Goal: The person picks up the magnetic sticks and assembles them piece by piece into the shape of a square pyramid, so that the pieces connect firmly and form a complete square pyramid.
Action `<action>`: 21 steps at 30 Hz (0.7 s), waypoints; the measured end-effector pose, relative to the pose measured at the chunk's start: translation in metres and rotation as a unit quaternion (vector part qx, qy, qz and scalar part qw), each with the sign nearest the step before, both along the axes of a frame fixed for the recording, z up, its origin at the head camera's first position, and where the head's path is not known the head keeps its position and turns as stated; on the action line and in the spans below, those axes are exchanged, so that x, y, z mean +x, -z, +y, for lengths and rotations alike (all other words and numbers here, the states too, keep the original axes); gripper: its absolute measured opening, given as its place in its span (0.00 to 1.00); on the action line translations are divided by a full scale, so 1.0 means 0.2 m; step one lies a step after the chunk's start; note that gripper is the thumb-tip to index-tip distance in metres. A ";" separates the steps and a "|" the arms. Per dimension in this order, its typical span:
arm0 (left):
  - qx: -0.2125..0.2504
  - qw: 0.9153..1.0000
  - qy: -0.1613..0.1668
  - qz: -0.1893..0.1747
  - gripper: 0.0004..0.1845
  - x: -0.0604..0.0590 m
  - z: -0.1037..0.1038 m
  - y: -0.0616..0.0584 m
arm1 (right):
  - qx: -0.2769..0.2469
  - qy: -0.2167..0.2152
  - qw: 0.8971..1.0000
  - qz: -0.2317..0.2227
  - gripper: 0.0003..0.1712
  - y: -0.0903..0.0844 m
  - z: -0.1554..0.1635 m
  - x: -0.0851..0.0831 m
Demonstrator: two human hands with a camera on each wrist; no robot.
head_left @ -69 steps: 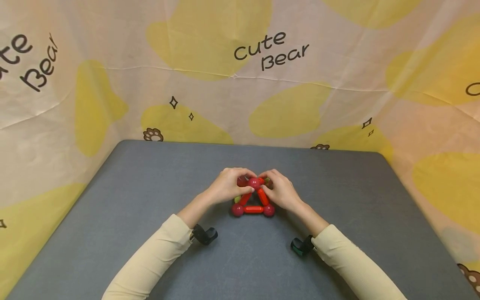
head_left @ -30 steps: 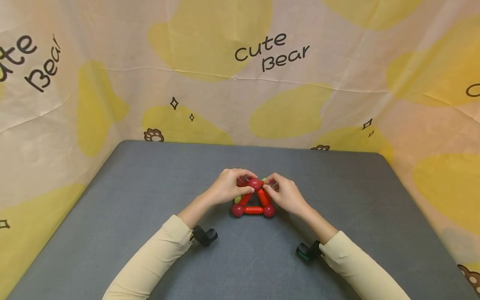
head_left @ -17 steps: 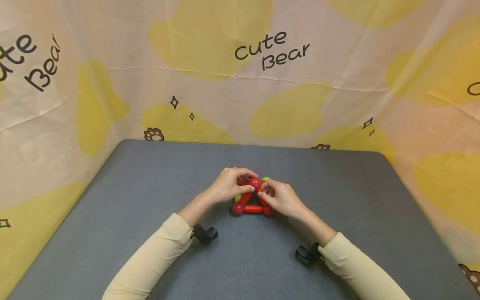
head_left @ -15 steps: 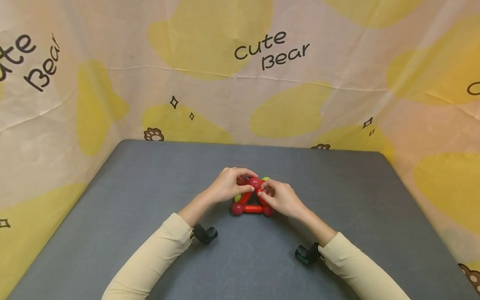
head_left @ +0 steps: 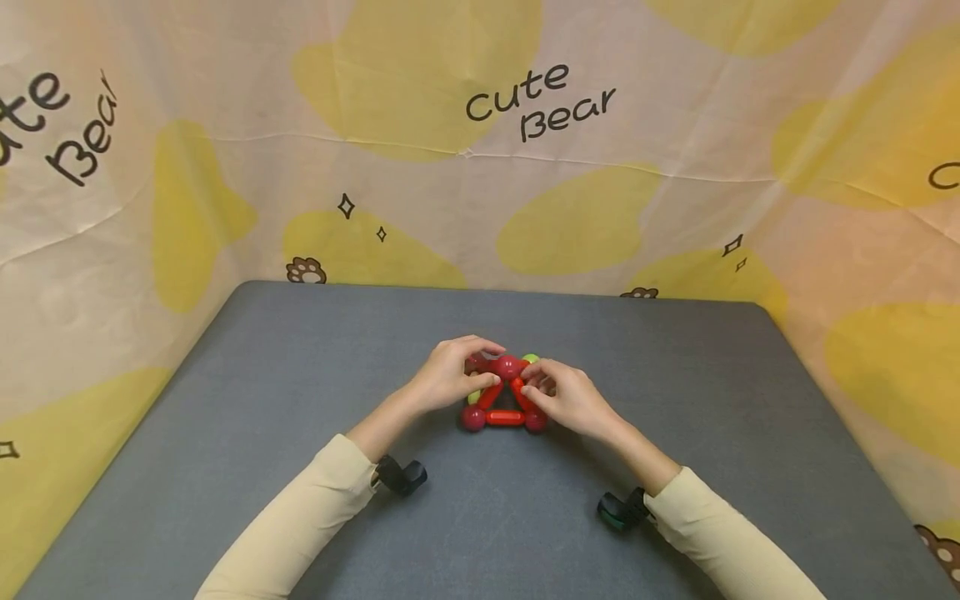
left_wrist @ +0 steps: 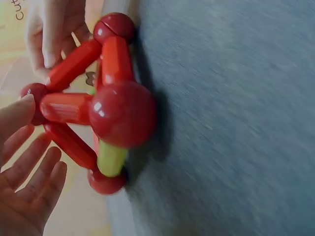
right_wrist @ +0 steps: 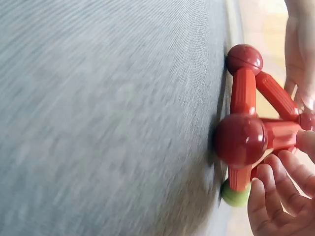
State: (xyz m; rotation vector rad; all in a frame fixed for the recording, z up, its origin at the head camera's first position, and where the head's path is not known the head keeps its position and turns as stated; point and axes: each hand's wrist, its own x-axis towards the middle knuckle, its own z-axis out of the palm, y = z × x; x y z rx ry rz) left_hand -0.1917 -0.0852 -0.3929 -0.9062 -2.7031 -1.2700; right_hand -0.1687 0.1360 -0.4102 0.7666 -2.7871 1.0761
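Note:
A pyramid-like frame of ball-and-rod magnetic toy pieces stands on the table, with a dark red top ball (head_left: 507, 367), red rods (head_left: 504, 417) and lower balls (head_left: 473, 418). A green rod (left_wrist: 111, 158) shows on its left side, and a green ball (right_wrist: 235, 193) at the back right. My left hand (head_left: 442, 375) is beside the top ball, fingers spread and thumb tip overlapping the ball in the left wrist view. My right hand (head_left: 566, 396) pinches the upper part of the right front red rod (right_wrist: 281, 135) between thumb and fingertips, partly covering it.
The grey table (head_left: 300, 350) has rounded far corners. Behind it and at both sides hangs a yellow-patterned cloth (head_left: 420, 125) printed with words. A black wrist strap (head_left: 401, 477) sits on the left wrist and another (head_left: 624, 508) on the right.
The right hand has shifted from the rod behind the top ball to the front right rod, baring the green ball. The left fingers have loosened from the top ball and drawn slightly left.

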 end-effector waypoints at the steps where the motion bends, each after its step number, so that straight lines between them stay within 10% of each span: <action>1: -0.002 1.000 -0.006 0.002 0.19 0.00 -0.01 0.01 | -0.001 0.001 1.000 -0.001 0.10 0.00 0.01 0.00; 11: -0.065 0.996 -0.059 0.006 0.25 0.09 -0.13 0.08 | 0.019 -0.005 1.000 0.013 0.25 0.03 0.13 0.04; 21: -0.127 0.991 -0.040 -0.006 0.33 0.17 -0.17 0.13 | 0.073 -0.049 0.996 0.027 0.34 0.09 0.15 0.08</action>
